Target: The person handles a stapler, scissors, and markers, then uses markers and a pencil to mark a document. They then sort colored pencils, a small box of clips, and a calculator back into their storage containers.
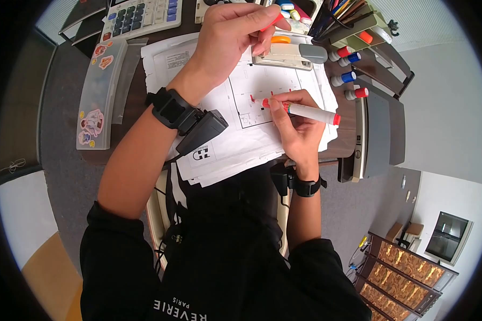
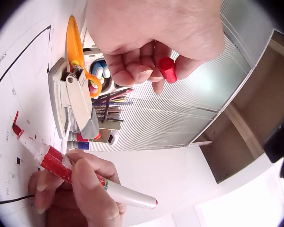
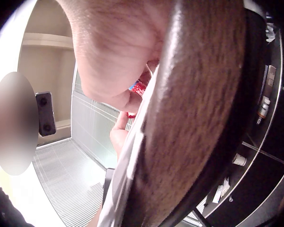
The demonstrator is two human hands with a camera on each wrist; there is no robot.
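My right hand (image 1: 300, 131) grips a white marker with a red collar (image 1: 313, 114), its tip down at the printed floor plan (image 1: 262, 80). Short red strokes (image 1: 253, 99) show on the sheet near the tip. Held up above the far part of the papers, my left hand (image 1: 219, 48) pinches a small red cap (image 2: 168, 70) between thumb and fingers. Below that hand on the sheets lie a grey-and-white stapler (image 1: 284, 56) and orange-handled scissors (image 2: 75, 45). In the right wrist view, the table edge hides most of the marker.
A clear case with stickers (image 1: 103, 91) lies on the left of the desk, below a calculator (image 1: 144, 16). Several white bottles with red or blue caps (image 1: 344, 78) stand along the right, near a green pen holder (image 1: 353, 32). A dark printer-like machine (image 1: 380, 128) sits beyond.
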